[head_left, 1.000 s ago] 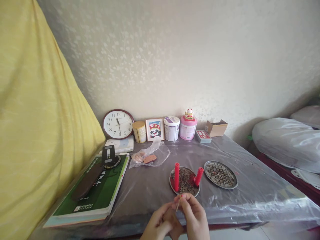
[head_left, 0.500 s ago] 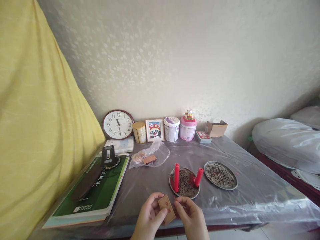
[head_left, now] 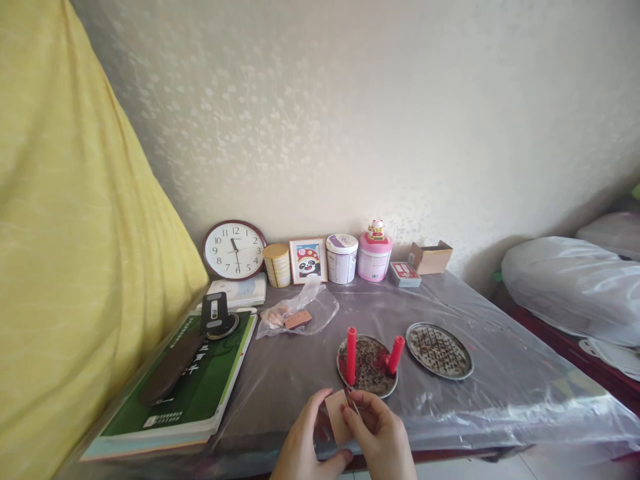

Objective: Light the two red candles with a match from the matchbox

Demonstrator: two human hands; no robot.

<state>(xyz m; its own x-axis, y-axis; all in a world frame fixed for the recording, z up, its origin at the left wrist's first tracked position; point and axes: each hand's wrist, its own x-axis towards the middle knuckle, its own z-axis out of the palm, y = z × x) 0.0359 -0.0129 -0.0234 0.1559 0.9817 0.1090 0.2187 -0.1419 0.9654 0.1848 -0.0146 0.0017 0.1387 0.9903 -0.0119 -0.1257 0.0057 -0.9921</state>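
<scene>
At the table's near edge, my left hand (head_left: 307,437) grips a small cardboard matchbox (head_left: 336,420), its plain pale face turned up. My right hand (head_left: 380,433) is closed in a pinch against the box's right side. A thin stick, apparently a match (head_left: 355,403), shows at its fingertips; most of it is hidden. Just beyond the hands lies a round metal plate (head_left: 367,387) with a dark, wax-stained surface. On it a red candle (head_left: 352,357) stands upright at the left, and a second red candle (head_left: 396,355) leans at the right.
Another round metal plate (head_left: 440,352) lies to the right. Behind are a clear plastic bag (head_left: 320,308) with a brown matchbox (head_left: 298,320), a clock (head_left: 235,250), tins and a picture frame. A green book (head_left: 200,400) carries a dark device (head_left: 215,313) at left. Plastic sheeting covers the table.
The matchbox has turned in my left hand, from its printed face to a plain one. My left thumb has come off its front and lower, and my right fingers have closed in on the box.
</scene>
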